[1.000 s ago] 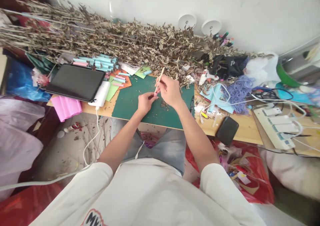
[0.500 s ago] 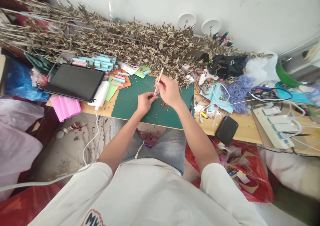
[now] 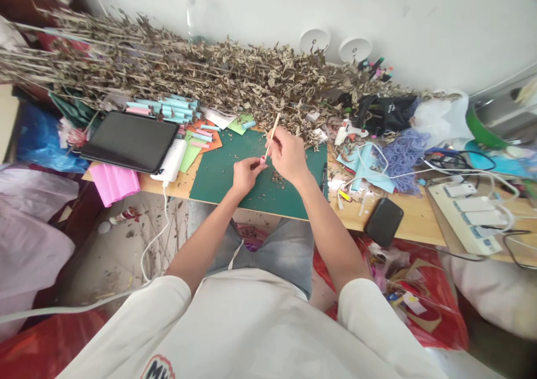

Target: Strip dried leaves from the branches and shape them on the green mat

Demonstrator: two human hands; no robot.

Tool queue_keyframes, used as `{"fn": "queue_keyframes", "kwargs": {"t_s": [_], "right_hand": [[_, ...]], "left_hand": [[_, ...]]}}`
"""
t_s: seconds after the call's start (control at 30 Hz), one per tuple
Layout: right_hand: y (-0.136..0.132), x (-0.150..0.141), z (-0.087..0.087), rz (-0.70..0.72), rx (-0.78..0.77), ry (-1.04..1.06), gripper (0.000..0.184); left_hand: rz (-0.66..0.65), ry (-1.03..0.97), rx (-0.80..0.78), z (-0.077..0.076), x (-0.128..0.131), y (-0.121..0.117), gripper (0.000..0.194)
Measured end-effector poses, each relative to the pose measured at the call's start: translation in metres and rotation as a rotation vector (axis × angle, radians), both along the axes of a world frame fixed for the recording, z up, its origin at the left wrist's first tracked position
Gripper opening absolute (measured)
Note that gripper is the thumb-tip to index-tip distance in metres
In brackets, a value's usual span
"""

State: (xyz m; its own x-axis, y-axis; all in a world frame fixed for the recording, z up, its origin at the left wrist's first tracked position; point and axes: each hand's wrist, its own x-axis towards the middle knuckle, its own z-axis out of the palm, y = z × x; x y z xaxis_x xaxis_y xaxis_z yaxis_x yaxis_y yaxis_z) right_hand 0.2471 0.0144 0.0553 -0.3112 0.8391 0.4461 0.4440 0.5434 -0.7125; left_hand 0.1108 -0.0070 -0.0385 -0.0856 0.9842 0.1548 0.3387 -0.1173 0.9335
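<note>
My left hand (image 3: 244, 176) is closed on a small pink paper tube (image 3: 262, 160), held upright between thumb and fingers. In my right hand (image 3: 287, 155) is a thin pale wooden stick (image 3: 274, 126), pinched and tilted, with its lower end at the tube's mouth. Whether the tip is inside the tube I cannot tell. Both hands are above a dark green cutting mat (image 3: 218, 172). Crumbs of dried leaf (image 3: 277, 178) lie on the mat under my right hand.
Dried leafy stalks (image 3: 235, 77) span the back. To the left are blue paper tubes (image 3: 178, 110), a black tablet (image 3: 131, 144) and a white power bank (image 3: 172, 164). A glue gun (image 3: 349, 131), purple yarn (image 3: 405, 151), black case (image 3: 384, 221) and power strip (image 3: 465, 219) sit right.
The stick has shifted slightly relative to the tube, toward the right side of its mouth. Both hands keep their grips. The whole view has moved a little.
</note>
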Motion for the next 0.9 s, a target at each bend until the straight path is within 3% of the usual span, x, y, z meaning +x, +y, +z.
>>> {"fn": "queue_keyframes", "kwargs": {"t_s": [0.23, 0.37, 0.5, 0.9], "right_hand": [[0.0042, -0.001, -0.0112, -0.018, -0.035, 0.105, 0.021], [0.0021, -0.0002, -0.0081, -0.068, 0.003, 0.041, 0.019], [-0.0021, -0.0032, -0.0041, -0.025, 0.017, -0.018, 0.018], [0.003, 0.0043, -0.0075, -0.042, -0.035, 0.069, 0.021]], "left_hand": [[0.001, 0.006, -0.01, -0.0025, -0.0012, 0.0014, 0.013], [0.002, 0.006, -0.013, -0.0033, -0.0011, 0.0014, 0.013], [-0.01, -0.003, 0.0, -0.0017, -0.0013, 0.0007, 0.011], [-0.004, -0.029, -0.003, -0.002, -0.0005, 0.0013, 0.014]]}}
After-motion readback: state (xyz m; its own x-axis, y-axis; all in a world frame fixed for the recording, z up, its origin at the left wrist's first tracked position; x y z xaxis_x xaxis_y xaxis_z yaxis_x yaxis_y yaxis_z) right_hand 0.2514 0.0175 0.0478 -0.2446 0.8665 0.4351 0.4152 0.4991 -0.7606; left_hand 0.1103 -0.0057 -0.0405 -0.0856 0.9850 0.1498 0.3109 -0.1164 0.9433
